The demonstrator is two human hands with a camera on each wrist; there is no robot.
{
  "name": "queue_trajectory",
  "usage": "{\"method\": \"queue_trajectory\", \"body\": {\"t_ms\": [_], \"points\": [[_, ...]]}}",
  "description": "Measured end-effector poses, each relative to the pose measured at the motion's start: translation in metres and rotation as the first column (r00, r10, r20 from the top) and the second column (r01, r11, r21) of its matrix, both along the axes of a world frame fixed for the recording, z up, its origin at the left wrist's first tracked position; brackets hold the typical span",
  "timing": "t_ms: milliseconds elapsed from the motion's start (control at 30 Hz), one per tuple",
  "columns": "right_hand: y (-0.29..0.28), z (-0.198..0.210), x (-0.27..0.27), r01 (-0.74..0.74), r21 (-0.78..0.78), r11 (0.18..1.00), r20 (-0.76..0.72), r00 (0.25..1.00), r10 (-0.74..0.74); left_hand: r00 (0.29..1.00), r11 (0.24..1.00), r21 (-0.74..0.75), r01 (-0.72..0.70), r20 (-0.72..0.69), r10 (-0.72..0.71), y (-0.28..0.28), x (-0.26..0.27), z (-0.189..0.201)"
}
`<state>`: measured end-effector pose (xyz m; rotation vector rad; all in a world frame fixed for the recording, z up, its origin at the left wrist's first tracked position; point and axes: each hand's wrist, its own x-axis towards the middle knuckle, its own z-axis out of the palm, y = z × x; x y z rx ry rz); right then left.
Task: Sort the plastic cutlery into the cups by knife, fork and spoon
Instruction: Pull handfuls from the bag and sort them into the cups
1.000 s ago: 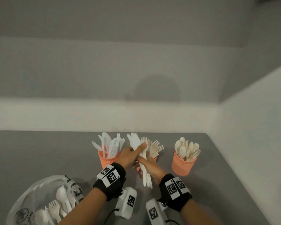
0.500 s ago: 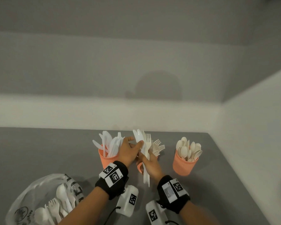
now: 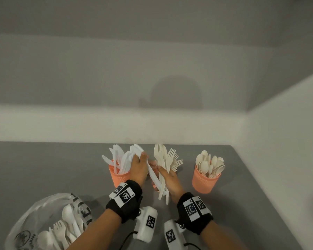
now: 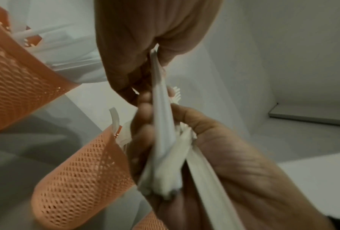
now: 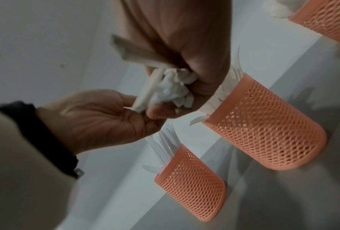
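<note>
Three orange mesh cups stand in a row: the knife cup (image 3: 119,175), the fork cup (image 3: 154,186) mostly hidden behind my hands, and the spoon cup (image 3: 205,179). My left hand (image 3: 143,157) grips a few white knives (image 3: 153,175) by their blades, right next to the knife cup. The knife handles still cross the fingers of my right hand (image 3: 161,171). That hand holds a bundle of cream forks (image 3: 162,159) upright over the fork cup. In the left wrist view my left hand (image 4: 153,51) pinches a knife (image 4: 162,112) that runs down into the right hand's bundle.
A clear plastic bag (image 3: 49,226) with several loose spoons and forks lies at the front left of the grey table (image 3: 43,168). White walls close the table off at the back and on the right.
My left hand has drawn the white knives leftward, out of the mixed bundle and toward the knife cup. The forks have stayed in my right hand, now fanned apart from the knives.
</note>
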<state>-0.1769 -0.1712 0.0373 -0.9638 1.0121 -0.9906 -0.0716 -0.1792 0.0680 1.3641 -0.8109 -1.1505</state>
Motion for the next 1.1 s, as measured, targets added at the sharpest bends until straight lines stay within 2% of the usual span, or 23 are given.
{"method": "queue_trajectory", "body": {"t_ms": [100,167,333,467,533,667,867,1000,1100], "points": [[-0.001,0.003,-0.005,0.020,-0.005,1.000,-0.007,1.000,-0.021,0.989,0.996,-0.060,-0.060,-0.140,0.051,0.000,0.001,0.006],[0.000,0.004,-0.008,0.015,0.021,1.000,0.023,1.000,-0.016,0.984,0.992,-0.086,-0.094,-0.162,0.079,-0.001,0.006,0.009],[0.001,0.006,-0.011,-0.040,-0.041,0.998,0.008,0.999,0.040,0.981,0.972,-0.137,-0.191,-0.074,0.182,-0.005,0.031,0.020],[-0.002,0.010,-0.009,-0.070,-0.079,0.994,-0.020,0.997,0.069,0.930,0.898,-0.251,-0.362,-0.025,0.368,-0.019,0.066,0.044],[-0.005,0.008,-0.006,-0.050,-0.084,0.995,-0.063,0.997,0.045,0.905,0.862,-0.328,-0.385,0.050,0.423,-0.028,0.082,0.052],[-0.013,0.001,0.001,-0.040,-0.048,0.998,-0.055,0.998,0.038,0.887,0.854,-0.372,-0.365,0.139,0.440,-0.039,0.100,0.045],[-0.013,0.004,0.008,-0.064,-0.089,0.994,-0.081,0.995,0.057,0.887,0.930,-0.282,-0.236,0.328,0.325,-0.042,0.097,-0.007],[-0.010,0.008,0.006,-0.081,-0.113,0.990,-0.114,0.991,0.069,0.813,0.943,-0.282,-0.178,0.498,0.303,-0.041,0.095,-0.027],[-0.007,0.010,0.006,-0.077,-0.096,0.992,-0.128,0.990,0.065,0.700,0.943,-0.321,-0.091,0.653,0.290,-0.043,0.096,-0.031]]}}
